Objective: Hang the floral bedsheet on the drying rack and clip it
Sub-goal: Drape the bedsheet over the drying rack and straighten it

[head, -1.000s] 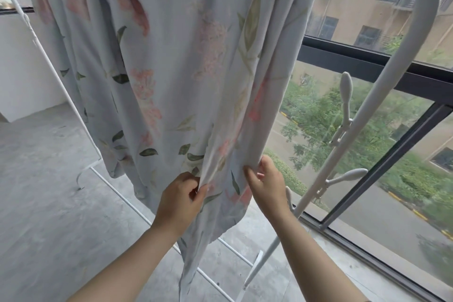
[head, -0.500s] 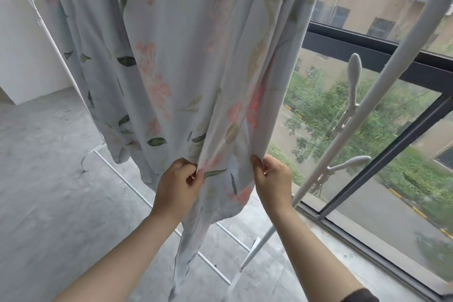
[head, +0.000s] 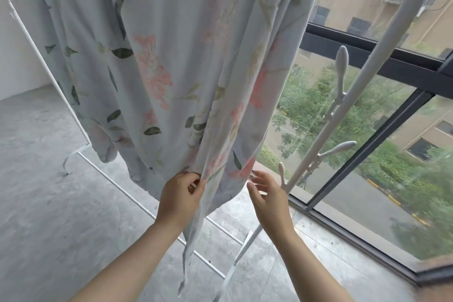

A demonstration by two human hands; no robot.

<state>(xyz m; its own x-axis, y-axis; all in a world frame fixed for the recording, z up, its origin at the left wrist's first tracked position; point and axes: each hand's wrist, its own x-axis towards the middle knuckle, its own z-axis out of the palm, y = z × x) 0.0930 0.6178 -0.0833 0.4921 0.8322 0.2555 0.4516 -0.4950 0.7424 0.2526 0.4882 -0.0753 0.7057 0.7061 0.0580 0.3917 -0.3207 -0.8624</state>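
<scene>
The floral bedsheet, pale blue with pink flowers and green leaves, hangs down in folds from above the frame over the white drying rack. The rack's top bar is out of view. My left hand pinches a fold at the sheet's lower edge. My right hand is just right of that edge with its fingers spread, holding nothing; the fingertips are close to the cloth. A thin strip of the sheet dangles down between my forearms. No clip is in view.
The rack's white side post carries several hook arms on the right. Its base bar runs across the grey concrete floor. A black-framed window stands right behind the rack. A white wall is at the left.
My right hand has let go of the sheet's edge and opened its fingers. My left hand keeps its pinch. The view has tilted slightly downward.
</scene>
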